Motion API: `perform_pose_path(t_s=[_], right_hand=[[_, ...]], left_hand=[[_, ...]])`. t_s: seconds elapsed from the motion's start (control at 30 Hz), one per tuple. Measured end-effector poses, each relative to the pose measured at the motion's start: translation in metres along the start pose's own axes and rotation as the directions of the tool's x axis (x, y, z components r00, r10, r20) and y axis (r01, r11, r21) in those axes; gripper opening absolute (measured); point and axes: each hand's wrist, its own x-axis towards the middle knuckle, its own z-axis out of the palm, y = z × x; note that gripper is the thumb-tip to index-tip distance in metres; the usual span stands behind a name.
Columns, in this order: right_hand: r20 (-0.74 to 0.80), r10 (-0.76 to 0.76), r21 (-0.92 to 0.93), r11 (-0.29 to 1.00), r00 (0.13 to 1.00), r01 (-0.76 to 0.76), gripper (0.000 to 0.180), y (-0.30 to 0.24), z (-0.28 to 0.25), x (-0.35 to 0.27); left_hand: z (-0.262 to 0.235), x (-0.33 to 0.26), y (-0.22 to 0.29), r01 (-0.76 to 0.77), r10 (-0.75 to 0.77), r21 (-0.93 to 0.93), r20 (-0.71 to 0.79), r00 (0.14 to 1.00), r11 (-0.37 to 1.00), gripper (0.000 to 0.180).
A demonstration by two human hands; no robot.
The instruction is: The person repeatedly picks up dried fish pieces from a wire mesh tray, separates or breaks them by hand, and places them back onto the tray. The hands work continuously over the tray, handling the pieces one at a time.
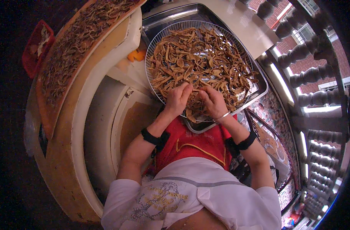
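Many dried brown strips (217, 63), curled and leathery, lie spread over a round tray with a thin ribbed rim (149, 76). At the tray's near edge, my left hand (179, 99) is closed in a pinch, thumb and fingertips together. Close beside it on the right, my right hand (214, 102) pinches too, with a bracelet at its wrist. A small dried brown strip (196, 91) appears to span the gap between the fingertips of both hands. More strips lie below and around the fingers.
Under the round tray is a larger rectangular metal tray (171, 14). To the left, an orange-brown board (48, 115) holds thinner dried shreds, near a red basket (29, 63). An orange object (136, 56) lies between. A balustrade (313, 71) runs along the right.
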Motion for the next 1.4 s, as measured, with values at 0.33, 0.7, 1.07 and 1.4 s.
perform_pose_path(t_s=[0.33,0.7,1.07,1.4], right_hand=[[0.064,0.038,0.028,0.999,0.997,-0.040,0.027,0.009,0.004,-0.003],[0.057,0.098,0.295,0.949,0.994,-0.111,0.022,0.018,0.007,-0.003],[0.057,0.015,0.059,0.998,0.998,-0.019,0.025,0.003,0.006,-0.003],[0.067,0.155,0.166,0.972,0.986,-0.165,0.037,0.018,0.007,-0.003]], left_hand=[[-0.004,-0.001,0.004,-0.248,0.238,0.096,0.110,0.965,0.964,0.016],[-0.006,0.004,0.008,0.110,-0.083,-0.144,0.178,0.980,0.983,0.027],[-0.005,-0.001,0.005,-0.077,0.069,0.054,0.133,0.989,0.996,0.024],[0.001,0.000,0.010,-0.251,0.247,0.061,0.071,0.967,0.966,0.018]])
